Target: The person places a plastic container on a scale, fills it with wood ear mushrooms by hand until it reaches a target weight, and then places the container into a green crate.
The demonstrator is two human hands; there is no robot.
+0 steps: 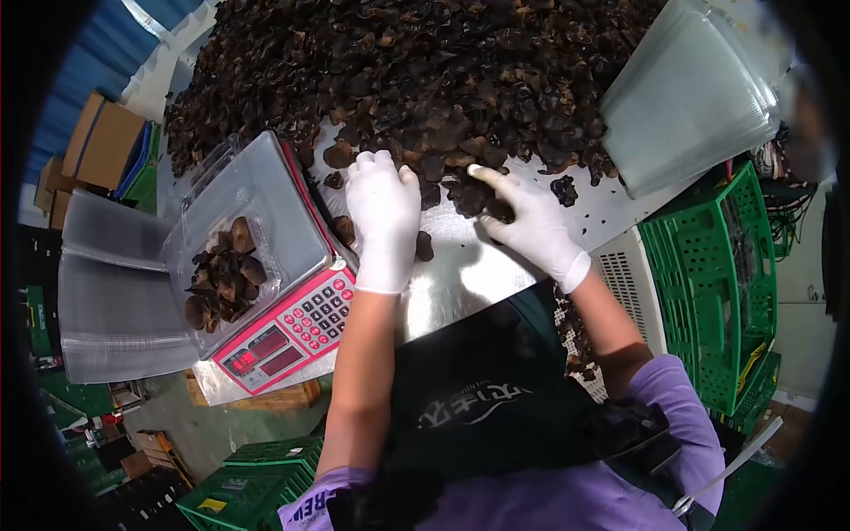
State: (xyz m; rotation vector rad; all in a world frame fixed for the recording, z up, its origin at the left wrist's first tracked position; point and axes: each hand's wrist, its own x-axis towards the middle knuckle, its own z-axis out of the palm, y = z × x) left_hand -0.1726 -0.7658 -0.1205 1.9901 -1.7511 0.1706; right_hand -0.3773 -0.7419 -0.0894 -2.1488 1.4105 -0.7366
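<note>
A heap of dark brown wood ear mushrooms (416, 80) covers the far part of the metal table (452, 288). My left hand (385, 217), in a white glove, rests at the heap's near edge with its fingers curled; the fingertips and anything under them are hidden. Also gloved, my right hand (531, 221) has thumb and forefinger around a small clump of wood ear mushrooms (469, 195) low over the metal. Left of my hands stands a red and grey digital scale (305, 327). On its pan lies an open clear plastic tray (276, 270) holding several mushroom pieces.
Stacked clear plastic trays stand at the left (124, 305) and at the back right (686, 102). Green crates (717, 274) and a white perforated basket (624, 270) are on the right. More green crates (257, 482) sit on the floor, and cardboard boxes (102, 142) at the far left.
</note>
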